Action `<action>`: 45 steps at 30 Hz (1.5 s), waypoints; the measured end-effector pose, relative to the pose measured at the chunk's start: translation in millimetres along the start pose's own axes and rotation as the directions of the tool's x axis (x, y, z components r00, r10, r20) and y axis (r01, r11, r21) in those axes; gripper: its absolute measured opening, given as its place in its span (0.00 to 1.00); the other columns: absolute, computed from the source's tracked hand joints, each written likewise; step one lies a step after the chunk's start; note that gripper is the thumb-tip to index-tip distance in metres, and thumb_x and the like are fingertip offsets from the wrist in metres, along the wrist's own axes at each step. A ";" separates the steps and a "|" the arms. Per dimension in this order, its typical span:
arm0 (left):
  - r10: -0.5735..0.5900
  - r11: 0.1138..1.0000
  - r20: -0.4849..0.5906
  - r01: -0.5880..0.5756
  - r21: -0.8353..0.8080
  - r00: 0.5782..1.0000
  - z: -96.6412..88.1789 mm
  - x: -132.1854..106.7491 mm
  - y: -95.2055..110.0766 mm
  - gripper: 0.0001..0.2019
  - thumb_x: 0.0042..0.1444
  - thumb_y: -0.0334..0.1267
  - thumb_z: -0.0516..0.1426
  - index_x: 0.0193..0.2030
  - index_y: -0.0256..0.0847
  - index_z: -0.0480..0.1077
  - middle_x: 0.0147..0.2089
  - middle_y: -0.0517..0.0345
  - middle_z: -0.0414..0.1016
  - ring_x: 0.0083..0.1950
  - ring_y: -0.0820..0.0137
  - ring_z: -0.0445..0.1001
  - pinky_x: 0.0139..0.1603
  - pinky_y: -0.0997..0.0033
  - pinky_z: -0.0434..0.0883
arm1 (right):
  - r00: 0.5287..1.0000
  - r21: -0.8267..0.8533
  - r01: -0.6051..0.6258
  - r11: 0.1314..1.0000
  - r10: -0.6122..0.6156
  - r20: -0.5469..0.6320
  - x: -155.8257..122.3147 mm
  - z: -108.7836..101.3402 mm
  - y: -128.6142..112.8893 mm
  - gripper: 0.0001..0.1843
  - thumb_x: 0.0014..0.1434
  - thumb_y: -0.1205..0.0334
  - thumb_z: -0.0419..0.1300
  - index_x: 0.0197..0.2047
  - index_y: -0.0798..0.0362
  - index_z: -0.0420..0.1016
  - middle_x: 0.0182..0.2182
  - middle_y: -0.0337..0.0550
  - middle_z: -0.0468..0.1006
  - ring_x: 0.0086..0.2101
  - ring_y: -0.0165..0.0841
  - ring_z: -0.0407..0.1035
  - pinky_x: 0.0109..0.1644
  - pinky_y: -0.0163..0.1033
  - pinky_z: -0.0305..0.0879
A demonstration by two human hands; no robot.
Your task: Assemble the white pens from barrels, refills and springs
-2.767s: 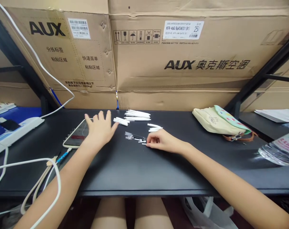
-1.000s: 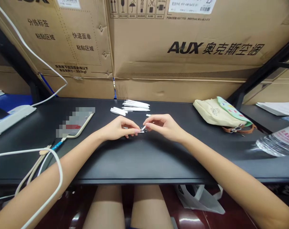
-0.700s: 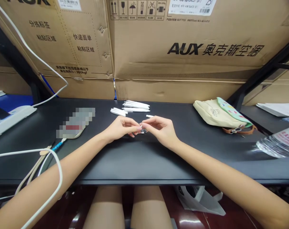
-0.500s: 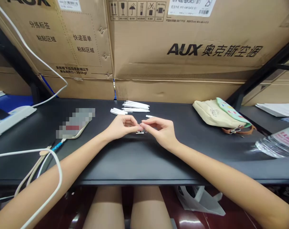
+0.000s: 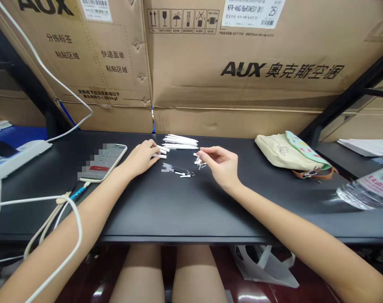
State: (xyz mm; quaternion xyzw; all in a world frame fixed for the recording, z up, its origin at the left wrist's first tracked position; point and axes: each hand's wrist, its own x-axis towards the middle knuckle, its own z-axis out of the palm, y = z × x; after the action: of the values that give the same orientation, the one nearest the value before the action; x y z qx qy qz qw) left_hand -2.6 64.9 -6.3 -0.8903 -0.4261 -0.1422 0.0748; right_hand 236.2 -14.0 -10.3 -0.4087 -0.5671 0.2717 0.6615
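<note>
On the black table (image 5: 178,210) lie white pen barrels (image 5: 180,142) in a pile at the back, thin dark refills (image 5: 177,169) in the middle and small white pen parts (image 5: 199,162) to their right. My left hand (image 5: 142,156) reaches to the short white barrels (image 5: 161,149) left of the pile, its fingers curled onto one of them. My right hand (image 5: 219,164) hovers just right of the small white parts, with thumb and forefinger pinched over them; what they hold is too small to make out.
A phone (image 5: 104,162) on a cable lies left of my left hand. A cream pouch (image 5: 289,155) sits at the right, a plastic bottle (image 5: 365,189) at the far right. Large cardboard boxes (image 5: 242,63) wall off the back. White cables (image 5: 52,214) cross my left forearm.
My hands were pinched together over the refills at the table's middle. They have parted: the left went back-left to the short barrels, the right moved right to the small white parts.
</note>
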 end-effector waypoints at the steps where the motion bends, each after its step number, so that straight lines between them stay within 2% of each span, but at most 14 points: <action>1: 0.000 1.000 -0.002 0.000 0.008 1.000 -3.1 0.3 1.2 0.12 0.58 0.39 0.50 0.39 0.38 0.72 0.45 0.47 0.70 0.44 0.61 0.69 0.46 0.61 0.68 | 1.000 0.000 0.009 1.000 -0.009 -0.004 0.3 -0.3 0.2 0.09 0.47 0.57 0.67 0.29 0.54 0.77 0.25 0.39 0.77 0.24 0.28 0.70 0.30 0.37 0.70; 4: -0.058 0.994 -0.045 0.053 -0.100 0.997 -11.0 1.0 9.0 0.11 0.58 0.40 0.51 0.37 0.38 0.72 0.39 0.49 0.73 0.42 0.61 0.71 0.46 0.61 0.67 | 1.000 0.009 0.018 1.000 -0.018 -0.024 1.5 -1.4 -0.2 0.10 0.47 0.57 0.67 0.29 0.54 0.77 0.24 0.39 0.77 0.24 0.29 0.70 0.31 0.38 0.71; 6: -0.129 0.937 -0.116 0.083 -0.340 0.985 -14.7 0.7 21.1 0.11 0.57 0.43 0.53 0.37 0.38 0.72 0.38 0.51 0.75 0.41 0.63 0.72 0.47 0.63 0.68 | 0.999 0.030 0.020 0.999 -0.019 -0.038 2.6 -2.6 -2.9 0.10 0.46 0.56 0.68 0.29 0.53 0.77 0.24 0.39 0.77 0.24 0.29 0.70 0.32 0.39 0.71; 8: -0.197 0.760 -0.153 0.052 -0.648 0.969 -17.2 -0.5 38.3 0.14 0.55 0.45 0.56 0.42 0.37 0.72 0.38 0.51 0.76 0.39 0.67 0.73 0.46 0.67 0.70 | 0.999 0.062 0.015 0.998 -0.013 -0.031 3.8 -4.1 -7.9 0.10 0.46 0.56 0.68 0.29 0.53 0.77 0.24 0.39 0.77 0.24 0.30 0.71 0.33 0.40 0.72; 10: -0.129 0.528 -0.040 0.034 -0.849 0.991 -18.8 -2.3 56.4 0.20 0.53 0.45 0.58 0.50 0.35 0.69 0.38 0.52 0.76 0.37 0.68 0.74 0.41 0.68 0.72 | 1.000 0.078 -0.007 0.997 0.007 -0.002 4.7 -5.7 -13.7 0.11 0.46 0.54 0.68 0.30 0.53 0.78 0.25 0.40 0.78 0.24 0.30 0.71 0.34 0.41 0.72; 13: 0.017 0.338 0.064 0.055 -0.940 0.998 -19.5 -5.4 75.8 0.16 0.52 0.44 0.60 0.43 0.35 0.73 0.37 0.51 0.76 0.38 0.67 0.75 0.40 0.69 0.72 | 0.999 0.072 -0.039 0.997 0.036 0.037 4.6 -6.8 -20.0 0.13 0.45 0.52 0.68 0.30 0.53 0.78 0.26 0.41 0.78 0.24 0.31 0.71 0.34 0.42 0.73; 18: 0.078 0.179 0.129 0.113 -0.977 0.989 -20.1 -8.4 84.8 0.14 0.52 0.42 0.61 0.40 0.34 0.72 0.38 0.49 0.77 0.40 0.65 0.76 0.43 0.66 0.72 | 0.997 0.077 -0.042 0.996 0.037 0.060 1.2 -4.6 -20.7 0.12 0.45 0.53 0.69 0.29 0.52 0.78 0.25 0.41 0.78 0.24 0.31 0.71 0.33 0.41 0.72; 27: 0.103 0.138 0.160 0.145 -0.980 0.982 -23.6 -8.9 90.8 0.13 0.51 0.42 0.62 0.39 0.34 0.72 0.35 0.51 0.77 0.38 0.67 0.76 0.41 0.67 0.72 | 0.998 0.039 0.060 0.997 -0.061 0.032 -1.0 -4.8 -23.0 0.09 0.48 0.55 0.68 0.29 0.51 0.77 0.26 0.41 0.77 0.26 0.33 0.71 0.34 0.43 0.71; 29: 0.078 0.120 0.145 0.135 -0.984 0.986 -22.0 -8.8 89.0 0.13 0.51 0.41 0.62 0.39 0.34 0.72 0.35 0.51 0.77 0.38 0.67 0.76 0.41 0.67 0.72 | 0.984 -0.010 0.100 0.995 -0.098 0.146 -2.5 -5.5 -21.7 0.09 0.50 0.54 0.66 0.27 0.51 0.77 0.28 0.42 0.78 0.30 0.35 0.73 0.38 0.44 0.71; 31: 0.047 0.093 0.133 0.128 -0.987 0.990 -19.7 -8.5 85.7 0.12 0.50 0.40 0.63 0.38 0.34 0.73 0.35 0.51 0.77 0.38 0.67 0.76 0.42 0.67 0.73 | 0.947 -0.025 0.138 0.990 -0.124 0.297 -3.8 -6.3 -18.8 0.10 0.54 0.54 0.63 0.27 0.51 0.77 0.33 0.43 0.79 0.37 0.36 0.73 0.45 0.45 0.70; 35: 0.003 0.046 0.129 0.129 -0.991 0.992 -16.1 -7.0 79.9 0.13 0.47 0.40 0.64 0.38 0.35 0.73 0.35 0.53 0.77 0.38 0.66 0.77 0.43 0.65 0.74 | 0.884 0.028 0.102 0.994 -0.103 0.456 -3.7 -9.0 -12.5 0.10 0.58 0.55 0.59 0.39 0.49 0.77 0.42 0.43 0.77 0.45 0.36 0.71 0.50 0.44 0.68; 39: -0.064 0.055 0.130 0.133 -0.990 0.989 -17.8 -5.2 79.5 0.14 0.46 0.41 0.64 0.38 0.34 0.73 0.36 0.53 0.77 0.38 0.66 0.77 0.42 0.65 0.74 | 0.846 -0.028 0.071 0.997 -0.046 0.532 -2.8 -11.5 -12.9 0.17 0.58 0.55 0.58 0.50 0.48 0.71 0.48 0.44 0.73 0.46 0.36 0.70 0.49 0.43 0.70; 41: -0.091 0.059 0.138 0.143 -0.988 0.986 -20.0 -4.8 80.1 0.15 0.46 0.42 0.65 0.38 0.34 0.73 0.38 0.52 0.77 0.38 0.66 0.77 0.41 0.66 0.75 | 0.804 -0.070 0.138 0.988 -0.071 0.590 -3.4 -11.4 -14.6 0.25 0.55 0.58 0.61 0.57 0.47 0.64 0.52 0.46 0.70 0.49 0.37 0.68 0.50 0.44 0.70; 45: -0.122 0.033 0.161 0.167 -0.985 0.979 -22.3 -4.6 80.0 0.17 0.45 0.43 0.65 0.38 0.34 0.73 0.43 0.50 0.77 0.40 0.64 0.77 0.40 0.66 0.75 | 0.685 -0.110 0.325 0.939 -0.154 0.712 -6.3 -7.9 -12.5 0.49 0.47 0.61 0.66 0.67 0.46 0.44 0.62 0.50 0.56 0.58 0.41 0.58 0.57 0.47 0.65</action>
State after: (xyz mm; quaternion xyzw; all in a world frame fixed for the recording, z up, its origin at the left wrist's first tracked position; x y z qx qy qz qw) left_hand 52.8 5.8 12.4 -0.6506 -0.2991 -0.3885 -0.5799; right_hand 241.2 -27.4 -3.2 -0.2716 -0.8488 0.2488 0.3792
